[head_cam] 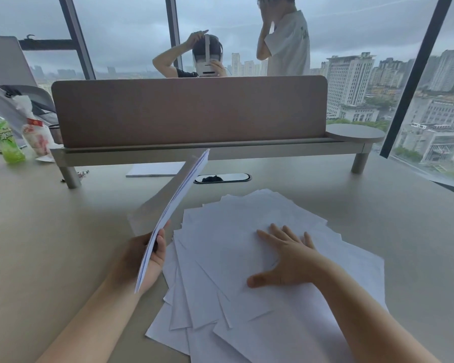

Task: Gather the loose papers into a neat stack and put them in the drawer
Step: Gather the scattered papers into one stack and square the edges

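Head view: the left hand grips a tilted sheaf of papers; the right hand presses flat, fingers straight, on the scattered sheets. Pulling one sheet could likely slide neighbours off the counter.

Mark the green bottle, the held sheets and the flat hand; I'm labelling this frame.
green bottle (pixel 4 138): head view, on its label.
held sheets (pixel 178 203): head view, mid-edge of the bundle.
right hand (pixel 288 260): head view, back of hand.
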Tool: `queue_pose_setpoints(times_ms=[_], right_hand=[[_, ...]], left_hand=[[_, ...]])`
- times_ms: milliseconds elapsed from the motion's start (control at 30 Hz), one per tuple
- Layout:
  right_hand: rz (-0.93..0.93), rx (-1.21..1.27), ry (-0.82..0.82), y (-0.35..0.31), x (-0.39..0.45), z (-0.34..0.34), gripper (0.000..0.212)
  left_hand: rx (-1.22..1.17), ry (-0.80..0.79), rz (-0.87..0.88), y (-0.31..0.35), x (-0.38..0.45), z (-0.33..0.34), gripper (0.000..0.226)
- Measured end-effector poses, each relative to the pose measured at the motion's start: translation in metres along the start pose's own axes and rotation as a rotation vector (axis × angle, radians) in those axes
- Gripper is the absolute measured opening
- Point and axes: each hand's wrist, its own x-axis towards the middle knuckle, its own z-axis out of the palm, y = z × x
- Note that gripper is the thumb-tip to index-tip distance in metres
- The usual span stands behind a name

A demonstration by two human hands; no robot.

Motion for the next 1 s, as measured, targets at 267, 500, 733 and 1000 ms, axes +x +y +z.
queue_pose_setpoints(times_ms=[267,500,733,1000], right_hand=[[-0.298,0.082,-0.088,0.000,-0.005,-0.005,0.103],[-0.337,0.337,-0.003,0.003,0.004,-0.001,0.033],[-0.163,0.598,0.252,0.005,0.010,-0.005,0.031],[0.069,1.308,0.354,0.008,0.020,-0.007,0.040]], left_hand=[[0.094,-0.047,0.008,0.016,-0.046,0.029,0.055],[0.392,-0.141,-0.040,0.030,-0.055,0.031,0.026],[0.893,-0.071,0.083,0.036,-0.049,0.054,0.035],[0.905,-0.116,0.015,0.040,-0.046,0.090,0.029]])
